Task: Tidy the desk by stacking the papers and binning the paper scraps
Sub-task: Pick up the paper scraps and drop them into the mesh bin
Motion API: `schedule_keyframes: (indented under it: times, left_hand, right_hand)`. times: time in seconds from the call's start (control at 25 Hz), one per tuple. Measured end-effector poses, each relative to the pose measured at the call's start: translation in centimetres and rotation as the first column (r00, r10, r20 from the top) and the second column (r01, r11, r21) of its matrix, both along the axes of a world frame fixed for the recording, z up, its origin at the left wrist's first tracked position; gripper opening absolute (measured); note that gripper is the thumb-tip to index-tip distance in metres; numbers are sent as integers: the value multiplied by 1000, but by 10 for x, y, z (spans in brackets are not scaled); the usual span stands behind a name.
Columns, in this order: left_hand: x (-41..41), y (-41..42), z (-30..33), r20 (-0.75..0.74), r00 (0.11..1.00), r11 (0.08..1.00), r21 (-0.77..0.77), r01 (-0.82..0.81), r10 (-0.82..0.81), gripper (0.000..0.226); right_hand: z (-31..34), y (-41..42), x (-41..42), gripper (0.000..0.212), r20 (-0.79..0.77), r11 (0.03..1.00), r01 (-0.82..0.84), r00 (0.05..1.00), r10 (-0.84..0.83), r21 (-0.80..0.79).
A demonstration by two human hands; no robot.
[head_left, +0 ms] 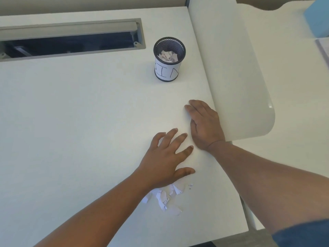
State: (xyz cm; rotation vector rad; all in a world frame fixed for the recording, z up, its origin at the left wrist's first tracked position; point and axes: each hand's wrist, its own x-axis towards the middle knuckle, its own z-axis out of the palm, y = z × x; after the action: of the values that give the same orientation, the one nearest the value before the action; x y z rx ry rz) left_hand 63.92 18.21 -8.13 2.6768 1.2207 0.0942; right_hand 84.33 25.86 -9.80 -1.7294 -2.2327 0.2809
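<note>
Here both hands lie flat on the white desk (71,122), right of the frame's middle. The left hand (166,158) is palm-down with its fingers spread wide and pointing toward the upper right; it holds nothing. Just below its wrist, lower centre, sits a loose heap of paper scraps (164,197) — small torn white strips with bits of print, scattered in a patch that runs roughly from lower left to upper right, a few strips curled. The heel of that hand appears to touch the heap's upper edge, though white on white makes this hard to judge.

The right hand (203,124) is also palm-down, fingers close together and pointing toward the upper left, its outer edge against the rounded white divider panel (236,77) that runs up the right side. It grips nothing either.

Well above the hands, upper centre, a black mesh cup (169,59) stands upright, wrapped in a white label lettered "BIN" — crumpled paper bits show inside. At the upper left a long grey cable slot (71,38) lies across the desk. A blue box (317,18) sits at the top right corner.
</note>
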Motion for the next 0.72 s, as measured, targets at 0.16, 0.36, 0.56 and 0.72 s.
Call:
schedule_keyframes:
  times: [0.16,0.36,0.56,0.72]
  left_hand:
    - [-25,-2,-1,72,989,991,-13,-132,132,52]
    - [-34,-6,3,246,908,930,-235,-284,339,49]
    - [-12,-9,2,85,996,983,-181,-25,41,66]
    - [-7,-21,0,23,999,996,-89,-25,27,64]
  right_hand:
    - [0,0,0,52,4,1000,-9,1000,9,25]
    - [0,-1,-1,52,-4,1000,2,1000,-2,24]
    - [0,-1,-3,53,9,1000,11,1000,-12,22]
    - [-1,-1,-1,52,-7,1000,20,1000,-20,4]
